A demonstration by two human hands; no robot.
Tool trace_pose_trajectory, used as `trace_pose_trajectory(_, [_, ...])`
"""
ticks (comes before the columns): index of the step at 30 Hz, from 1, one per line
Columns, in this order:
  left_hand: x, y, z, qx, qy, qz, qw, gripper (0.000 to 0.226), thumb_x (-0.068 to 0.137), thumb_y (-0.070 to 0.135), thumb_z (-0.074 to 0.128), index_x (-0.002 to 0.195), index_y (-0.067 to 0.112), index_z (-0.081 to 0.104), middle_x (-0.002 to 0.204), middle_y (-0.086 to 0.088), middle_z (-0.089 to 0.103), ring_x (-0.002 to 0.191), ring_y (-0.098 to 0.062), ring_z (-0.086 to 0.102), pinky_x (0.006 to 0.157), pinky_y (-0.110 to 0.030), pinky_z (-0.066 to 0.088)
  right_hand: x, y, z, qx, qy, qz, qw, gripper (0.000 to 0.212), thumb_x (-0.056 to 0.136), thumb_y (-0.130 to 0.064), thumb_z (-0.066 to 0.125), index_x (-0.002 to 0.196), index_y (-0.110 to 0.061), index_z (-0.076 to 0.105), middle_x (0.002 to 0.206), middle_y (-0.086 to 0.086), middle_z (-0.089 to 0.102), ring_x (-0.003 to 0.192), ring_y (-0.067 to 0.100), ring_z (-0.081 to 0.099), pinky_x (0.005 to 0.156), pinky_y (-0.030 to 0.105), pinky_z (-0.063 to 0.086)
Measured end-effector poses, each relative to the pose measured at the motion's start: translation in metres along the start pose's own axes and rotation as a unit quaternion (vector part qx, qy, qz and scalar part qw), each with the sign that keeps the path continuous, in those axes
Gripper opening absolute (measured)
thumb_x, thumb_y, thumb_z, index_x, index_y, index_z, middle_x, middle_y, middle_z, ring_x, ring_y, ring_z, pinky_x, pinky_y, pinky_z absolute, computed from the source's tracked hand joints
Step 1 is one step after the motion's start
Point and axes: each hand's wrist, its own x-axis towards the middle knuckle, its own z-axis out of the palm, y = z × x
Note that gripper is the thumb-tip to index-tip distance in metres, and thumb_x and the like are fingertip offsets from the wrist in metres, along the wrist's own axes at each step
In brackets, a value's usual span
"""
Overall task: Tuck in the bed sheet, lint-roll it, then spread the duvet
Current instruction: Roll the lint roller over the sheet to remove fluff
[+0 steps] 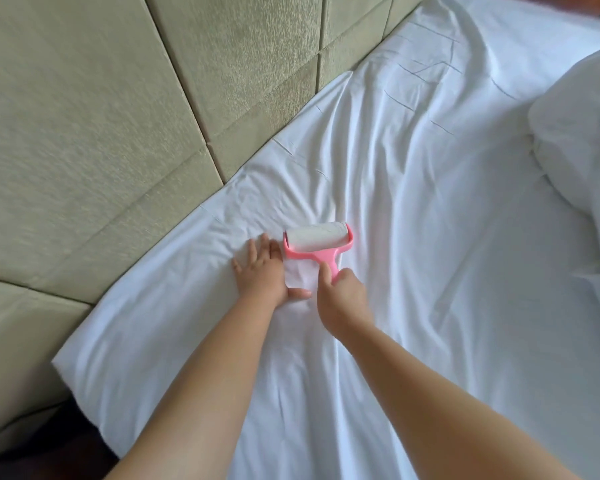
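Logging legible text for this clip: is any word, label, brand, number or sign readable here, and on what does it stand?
None can be read.
Pink plastic lint roller held by the right hand: no visible brand or label.
White bed sheet, under the flat left hand: only creases.
Beige padded fabric headboard: plain panels.

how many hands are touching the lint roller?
1. The right hand grips the lint roller by its pink handle; the left hand lies flat on the sheet beside it.

Open sheet (413,271) ahead and right, headboard (118,133) blocking left, duvet (582,150) bunched far right
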Motion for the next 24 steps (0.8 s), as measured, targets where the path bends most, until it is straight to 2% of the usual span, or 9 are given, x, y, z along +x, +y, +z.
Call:
trace_pose_trajectory(4, [-0.018, 0.008, -0.004, 0.006, -0.013, 0.006, 1.000, 0.114, 0.077, 0.071, 0.056, 0.153, 0.013, -0.007, 0.160, -0.001, -0.015, 0.148, -0.021, -0.011, 0.116, -0.055, 0.006, -0.012, 0.005, -0.023, 0.007, 0.027, -0.039, 0.999, 0.043, 0.099, -0.047, 0.030, 0.087, -0.009, 0.047, 0.078, 0.002, 0.048, 0.080, 0.026, 0.048, 0.065, 0.033, 0.033])
trace_pose_trajectory(8, [-0.029, 0.017, -0.006, 0.017, 0.002, 0.028, 0.999, 0.099, 0.085, 0.068, 0.047, 0.153, 0.016, -0.001, 0.161, -0.001, -0.009, 0.148, -0.020, -0.003, 0.117, -0.053, 0.008, -0.013, 0.016, -0.048, 0.031, 0.064, -0.030, 0.997, 0.042, 0.099, -0.045, 0.029, 0.078, -0.012, 0.044, 0.077, 0.003, 0.049, 0.074, 0.026, 0.049, 0.058, 0.034, 0.031])
trace_pose_trajectory(11, [-0.034, 0.030, -0.005, 0.016, 0.011, 0.055, 0.998, 0.086, 0.090, 0.061, 0.046, 0.154, 0.019, 0.004, 0.161, -0.001, -0.007, 0.148, -0.020, -0.001, 0.117, -0.054, 0.009, -0.014, 0.035, -0.064, 0.036, 0.082, -0.014, 0.996, 0.041, 0.099, -0.043, 0.029, 0.073, -0.013, 0.040, 0.073, 0.001, 0.047, 0.062, 0.016, 0.045, 0.050, 0.030, 0.028])
trace_pose_trajectory(13, [-0.035, 0.042, -0.003, 0.023, 0.008, 0.074, 0.997, 0.081, 0.093, 0.058, 0.044, 0.154, 0.021, 0.005, 0.161, 0.000, -0.008, 0.148, -0.020, -0.002, 0.117, -0.053, 0.008, -0.013, 0.048, -0.072, 0.038, 0.101, 0.007, 0.994, 0.042, 0.099, -0.044, 0.028, 0.076, -0.012, 0.041, 0.074, 0.001, 0.047, 0.062, 0.013, 0.043, 0.050, 0.030, 0.027])
trace_pose_trajectory(18, [-0.027, 0.081, 0.005, 0.049, 0.019, 0.125, 0.991, 0.075, 0.095, 0.056, 0.039, 0.154, 0.024, 0.005, 0.161, 0.001, -0.008, 0.148, -0.019, -0.002, 0.117, -0.052, 0.007, -0.005, 0.076, -0.096, 0.048, 0.123, 0.042, 0.990, 0.043, 0.101, -0.044, 0.026, 0.091, -0.007, 0.046, 0.075, 0.001, 0.045, 0.066, 0.019, 0.044, 0.052, 0.032, 0.028])
trace_pose_trajectory(22, [-0.023, 0.112, 0.015, 0.065, 0.003, 0.151, 0.986, 0.073, 0.095, 0.055, 0.041, 0.153, 0.027, 0.007, 0.161, 0.001, -0.008, 0.148, -0.023, -0.006, 0.118, -0.052, 0.004, 0.008, 0.100, -0.105, 0.058, 0.139, 0.081, 0.985, 0.046, 0.101, -0.044, 0.025, 0.105, -0.004, 0.047, 0.084, 0.005, 0.047, 0.082, 0.029, 0.048, 0.066, 0.034, 0.035])
trace_pose_trajectory(24, [-0.019, 0.124, 0.019, 0.076, -0.003, 0.158, 0.984, 0.073, 0.095, 0.056, 0.041, 0.153, 0.028, 0.007, 0.161, 0.002, -0.009, 0.148, -0.025, -0.009, 0.118, -0.053, 0.003, 0.015, 0.108, -0.107, 0.066, 0.126, 0.093, 0.985, 0.049, 0.101, -0.045, 0.025, 0.110, -0.003, 0.047, 0.087, 0.006, 0.047, 0.084, 0.030, 0.048, 0.067, 0.034, 0.036])
